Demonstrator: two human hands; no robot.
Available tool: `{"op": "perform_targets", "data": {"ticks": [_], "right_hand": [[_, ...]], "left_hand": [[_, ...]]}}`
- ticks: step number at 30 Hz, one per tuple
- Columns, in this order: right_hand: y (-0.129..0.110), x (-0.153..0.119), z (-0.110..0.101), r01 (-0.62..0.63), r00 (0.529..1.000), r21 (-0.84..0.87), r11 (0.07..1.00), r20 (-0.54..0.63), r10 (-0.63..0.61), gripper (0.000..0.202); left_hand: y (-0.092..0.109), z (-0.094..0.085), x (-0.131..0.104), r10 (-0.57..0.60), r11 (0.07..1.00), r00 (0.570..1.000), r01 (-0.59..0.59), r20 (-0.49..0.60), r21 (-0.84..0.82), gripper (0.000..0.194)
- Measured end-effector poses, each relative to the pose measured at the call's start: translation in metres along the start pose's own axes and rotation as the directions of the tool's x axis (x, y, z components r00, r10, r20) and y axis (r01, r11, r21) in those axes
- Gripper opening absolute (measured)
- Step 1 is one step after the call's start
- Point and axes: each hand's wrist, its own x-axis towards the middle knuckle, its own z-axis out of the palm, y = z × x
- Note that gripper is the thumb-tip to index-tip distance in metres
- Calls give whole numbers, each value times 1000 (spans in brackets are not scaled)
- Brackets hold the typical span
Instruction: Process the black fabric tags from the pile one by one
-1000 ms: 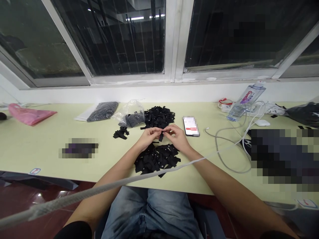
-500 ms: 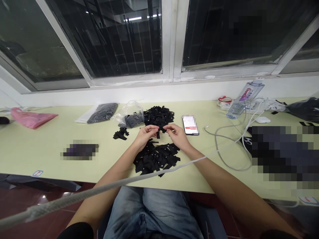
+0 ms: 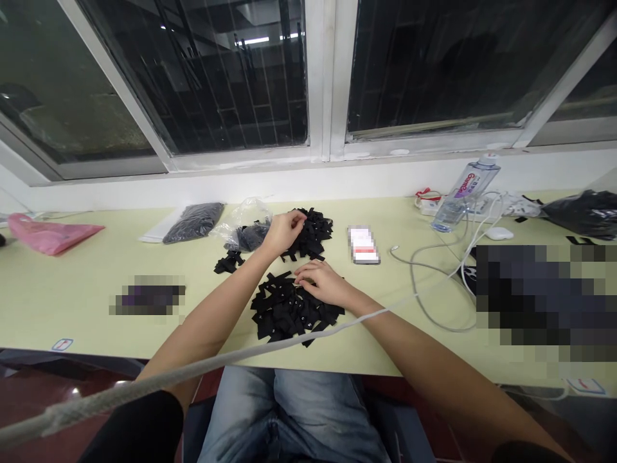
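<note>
Two heaps of short black fabric strips lie in front of me, a far pile (image 3: 313, 238) and a near pile (image 3: 289, 312) whose strips bear small white marks. My left hand (image 3: 283, 233) is at the left side of the far pile, its fingers curled together; whatever they pinch is hidden. Over the upper right edge of the near pile is my right hand (image 3: 324, 283), thumb and fingers apart, with nothing visible in it. A small cluster of black strips (image 3: 229, 261) lies left of my left forearm, beside a clear plastic bag (image 3: 248, 235) with dark pieces in it.
A phone (image 3: 364, 244) lies right of the piles. Further right are cables (image 3: 414, 289), a tilted bottle (image 3: 465, 193) and a white case (image 3: 499, 233). A filled bag (image 3: 193, 222) and a pink bag (image 3: 53, 233) lie left. A pale cord (image 3: 193, 370) crosses before my arms.
My hands, together between the piles before, have parted. The left moved up to the far pile; the right came down to the near pile. The strip between them no longer shows.
</note>
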Motion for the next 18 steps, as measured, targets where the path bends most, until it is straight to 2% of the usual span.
{"op": "perform_targets", "data": {"ticks": [2,4,7,9,10,12,14,17,18], "right_hand": [[0,-1,-1,12,1000,9,1000,13,-12,24],[0,-2,-2,25,999,20,999,24,-25,24],[-1,-3,-4,37,999,14,999,33,-38,24],[-1,-3,-4,39,999,13,999,25,-39,25],[-1,-2,-4,36,999,24,999,12,-37,25],[0,0,-3,15,999,75,997,-42,-12,25],[3,2,-3,-24,990,165,986,-131,46,22],[7,5,-3,-108,948,312,944,-255,193,14],[8,6,-4,-133,931,347,929,-277,237,12]], "left_hand": [[-2,0,31,49,991,998,-44,-38,124,21],[-5,-1,56,37,971,998,-25,-49,238,24],[-11,-5,67,-58,926,996,30,63,377,24],[-12,-8,53,-35,913,993,-14,113,407,25],[-11,-10,40,13,921,995,-51,101,385,26],[-8,-14,7,90,960,994,-104,63,261,28],[-4,-17,-30,45,997,996,-50,73,67,32],[3,-15,-78,-51,973,968,104,246,-207,39],[5,-12,-89,-70,954,962,142,263,-266,39]]}}
